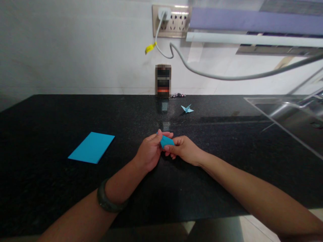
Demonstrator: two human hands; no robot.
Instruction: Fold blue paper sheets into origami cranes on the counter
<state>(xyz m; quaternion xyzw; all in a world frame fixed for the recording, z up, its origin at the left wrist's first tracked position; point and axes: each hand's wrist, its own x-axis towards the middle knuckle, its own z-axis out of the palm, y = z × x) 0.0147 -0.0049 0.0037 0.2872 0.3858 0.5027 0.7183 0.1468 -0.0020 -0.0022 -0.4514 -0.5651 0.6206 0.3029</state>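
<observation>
A small folded piece of blue paper [167, 141] is held between both hands, just above the black counter. My left hand [150, 149] pinches its left side with the thumb on top. From the right, my right hand [185, 149] grips the lower right edge between thumb and fingers, and some of its fingertips show beneath. The hands partly cover the paper, so its whole shape cannot be made out. A stack of blue square paper [91, 148] lies flat to the left. Beyond the hands, a light blue folded paper crane [187, 109] rests on the counter.
A phone-shaped object [163, 80], its front pixelated, leans against the wall beside a small beaded string [178, 95]. A metal sink [300, 114] is set into the counter [63, 191] at right. A grey cable [227, 78] hangs from the wall socket [174, 22].
</observation>
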